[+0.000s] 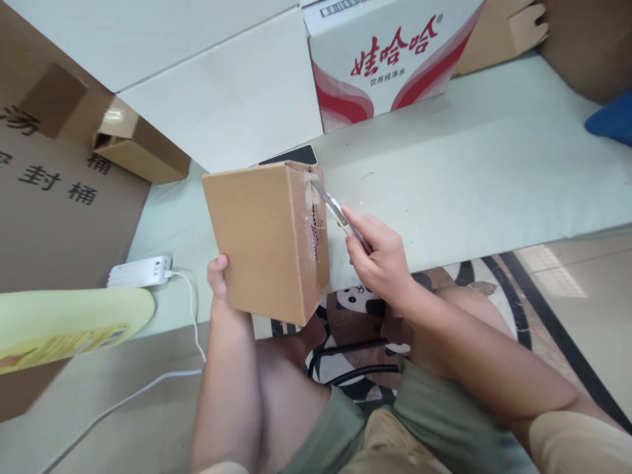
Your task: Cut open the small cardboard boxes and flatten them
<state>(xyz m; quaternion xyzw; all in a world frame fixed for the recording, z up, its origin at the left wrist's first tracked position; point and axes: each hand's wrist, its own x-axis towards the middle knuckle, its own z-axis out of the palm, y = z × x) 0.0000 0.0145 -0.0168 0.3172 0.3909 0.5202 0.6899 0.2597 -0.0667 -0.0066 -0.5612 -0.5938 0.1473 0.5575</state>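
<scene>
A brown cardboard box (pixel 251 237) is tilted up in front of me, over the near edge of the covered table. My left hand (pixel 218 275) grips its left side; the thumb shows, while the other fingers are hidden behind the box. In my right hand (pixel 378 253) is a utility knife (pixel 345 222), its blade pointing up and left. The blade tip meets the taped seam at the top of the box's right side. Below the tape (pixel 311 191), that seam looks torn and ragged.
A power bank (pixel 141 271) with a white cable lies on the table's left. Behind stand a white-and-red carton (pixel 390 62), a small open cardboard box (pixel 143 148) and a dark flat object (pixel 291 156). A yellow-green container (pixel 74 322) is at lower left.
</scene>
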